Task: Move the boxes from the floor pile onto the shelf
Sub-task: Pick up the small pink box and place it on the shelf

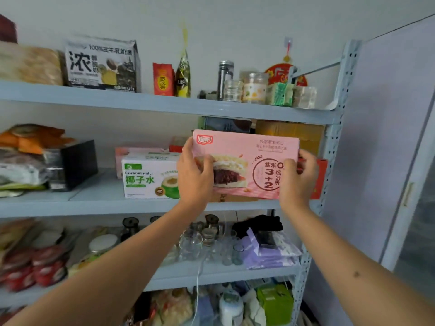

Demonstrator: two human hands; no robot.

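Both hands gripped one flat pink box (pixel 246 164) by its short ends: the left hand (pixel 194 176) wrapped the left edge, fingers behind and thumb lying across the printed front, while the right hand (pixel 297 178) clamped the right edge the same way, fingers curled round the back. The box was smooth, glossy cardboard, rectangular and thin, printed with a sandwich-like cake and a round "3+2" badge, and it was held upright, face toward the camera, at the front of the middle board of a pale blue metal shelf (pixel 141 204); whether its lower edge rested on anything could not be told. Just left of the left hand stood a white and green carton (pixel 150 176) marked "Coconut water", with a pink box (pixel 131 152) behind it. Behind the held box, above the right hand, sat a brown corrugated carton (pixel 289 131), and a red box (pixel 320 178) showed past the right fingers. On the board below the forearms clustered clear glass cups (pixel 204 245) and small jars, beside soft purple packets (pixel 268 255). On the board above the hands stood a clear plastic jar (pixel 254 88), a dark tall tin (pixel 225 77) and a large black and white milk carton (pixel 102 64)
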